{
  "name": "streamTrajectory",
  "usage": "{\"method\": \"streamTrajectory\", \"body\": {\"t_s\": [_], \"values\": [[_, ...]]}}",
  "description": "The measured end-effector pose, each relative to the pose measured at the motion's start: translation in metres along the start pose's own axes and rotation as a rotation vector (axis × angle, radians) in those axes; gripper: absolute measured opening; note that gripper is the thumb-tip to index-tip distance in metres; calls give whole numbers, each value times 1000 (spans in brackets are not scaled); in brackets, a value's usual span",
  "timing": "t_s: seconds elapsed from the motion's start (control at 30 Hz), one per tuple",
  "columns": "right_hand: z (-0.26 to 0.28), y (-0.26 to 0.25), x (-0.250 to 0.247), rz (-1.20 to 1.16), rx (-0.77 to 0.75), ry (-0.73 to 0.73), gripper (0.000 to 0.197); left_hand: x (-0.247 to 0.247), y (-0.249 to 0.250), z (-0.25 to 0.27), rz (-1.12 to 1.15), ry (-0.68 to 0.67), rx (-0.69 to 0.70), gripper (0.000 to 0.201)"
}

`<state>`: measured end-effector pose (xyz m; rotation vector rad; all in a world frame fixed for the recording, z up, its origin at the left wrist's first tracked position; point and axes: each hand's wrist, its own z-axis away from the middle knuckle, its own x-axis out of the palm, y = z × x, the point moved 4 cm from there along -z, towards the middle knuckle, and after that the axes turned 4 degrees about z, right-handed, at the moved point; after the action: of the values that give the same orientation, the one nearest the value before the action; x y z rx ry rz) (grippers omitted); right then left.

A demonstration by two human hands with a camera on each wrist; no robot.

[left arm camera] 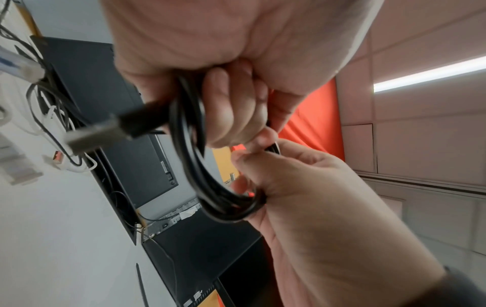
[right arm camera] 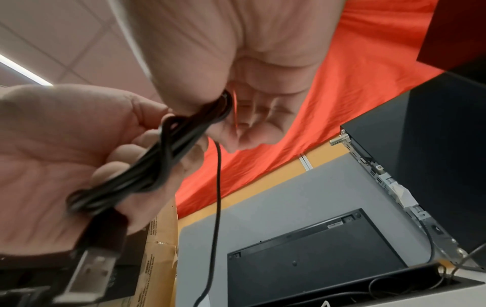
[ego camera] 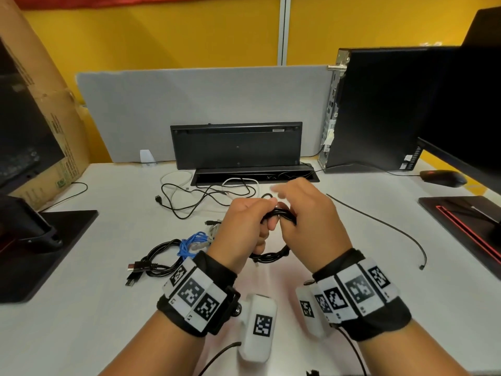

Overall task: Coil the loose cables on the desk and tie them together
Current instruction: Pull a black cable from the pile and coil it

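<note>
The black coil (ego camera: 273, 215) is held up over the desk (ego camera: 352, 240), between both hands, above its near middle. The left hand (ego camera: 244, 226) has its fingers curled round one side of the loops, with the USB plug (left arm camera: 100, 133) sticking out past them; the right hand (ego camera: 306, 221) pinches the bundle at the thumb while its other fingers (ego camera: 284, 189) are spread and blurred, and a thin black strand (right arm camera: 217, 197) hangs from that pinch. I judge this to be the tying step for this coil: the next move calls for drawing that strand snug round the loops without letting the left grip slacken, or the turns will spring apart. Just left of the hands lie the blue cable (ego camera: 191, 244) and another black bundle (ego camera: 157, 260), already gathered. Farther back, loose black and white cables (ego camera: 189, 194) sprawl before the keyboard (ego camera: 235, 145), still to be coiled. A long black tie (ego camera: 379, 226) lies well to the right, near the monitor (ego camera: 461, 109). Nothing stands in the way.
</note>
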<state>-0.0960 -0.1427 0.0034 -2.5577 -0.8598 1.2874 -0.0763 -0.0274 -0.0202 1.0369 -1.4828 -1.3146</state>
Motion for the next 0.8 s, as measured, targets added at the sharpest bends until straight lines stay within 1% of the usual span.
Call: {"method": "streamTrajectory", "body": {"t_s": [0.07, 0.13, 0.23, 0.33, 0.4, 0.47, 0.53, 0.63, 0.7, 0.8], "values": [[2, -2, 1, 20, -47, -1, 28, -1, -1, -1, -11, 3, -7, 47], [3, -1, 3, 49, -64, -8, 24, -2, -2, -1, -19, 7, -17, 47], [2, 1, 2, 66, -78, -5, 23, -1, -4, -1, -24, 25, -32, 48], [1, 3, 1, 31, -105, 9, 24, 0, -5, 0, -28, 30, -40, 47], [1, 4, 1, 4, -109, -7, 27, -1, -5, 1, -29, 39, -48, 46], [1, 7, 3, -14, -87, -63, 26, -1, -6, 0, -21, 60, -63, 44], [1, 10, 5, -35, -46, -117, 21, -1, -8, -1, -15, 79, -79, 42], [1, 15, 4, -68, 2, -133, 13, 0, -10, 0, -1, 94, -81, 42], [2, 19, 3, -95, 20, -121, 14, -1, -10, 0, -1, 106, -79, 37], [5, 24, 2, -174, 35, -118, 22, -3, -8, -3, -7, 113, -89, 24]]}}
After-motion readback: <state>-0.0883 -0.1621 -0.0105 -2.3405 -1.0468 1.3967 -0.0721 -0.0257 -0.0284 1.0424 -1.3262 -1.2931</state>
